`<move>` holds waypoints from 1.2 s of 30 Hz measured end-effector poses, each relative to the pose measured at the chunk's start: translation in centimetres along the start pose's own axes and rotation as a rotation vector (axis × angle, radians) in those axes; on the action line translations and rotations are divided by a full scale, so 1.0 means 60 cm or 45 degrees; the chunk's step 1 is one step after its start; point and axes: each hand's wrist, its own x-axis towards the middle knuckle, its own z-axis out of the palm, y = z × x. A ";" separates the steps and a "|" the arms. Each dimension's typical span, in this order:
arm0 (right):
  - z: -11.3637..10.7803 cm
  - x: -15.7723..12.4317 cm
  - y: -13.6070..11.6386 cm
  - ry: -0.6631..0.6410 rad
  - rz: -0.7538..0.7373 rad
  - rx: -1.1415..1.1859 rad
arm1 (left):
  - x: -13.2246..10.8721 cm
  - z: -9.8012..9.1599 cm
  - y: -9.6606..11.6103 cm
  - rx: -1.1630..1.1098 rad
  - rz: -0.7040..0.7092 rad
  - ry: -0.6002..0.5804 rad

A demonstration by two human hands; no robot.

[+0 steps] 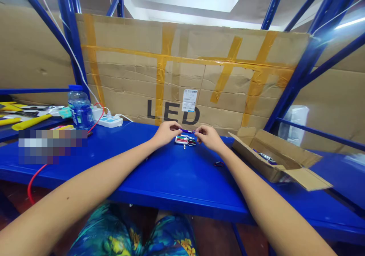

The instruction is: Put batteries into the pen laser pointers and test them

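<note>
Rod [187, 131], slim and purple, spans left hand [166, 133] to right hand [209, 137] — each pinching an end — near multicoloured metallic rods [181, 139] on the blue desk [173, 176].

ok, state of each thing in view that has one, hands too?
Left hand: pinching one end of purple pen
Right hand: pinching the other end
Purple pen: held level, roughly
Pens: lying side by side on table
Cardboard box: open, flaps spread, items inside
Bottle: upright, blue cap on
Cardboard panel: upright, taped
</note>
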 end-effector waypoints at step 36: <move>0.042 0.089 0.072 -0.072 0.086 -0.808 | 0.119 0.008 -0.105 0.862 -0.041 -0.362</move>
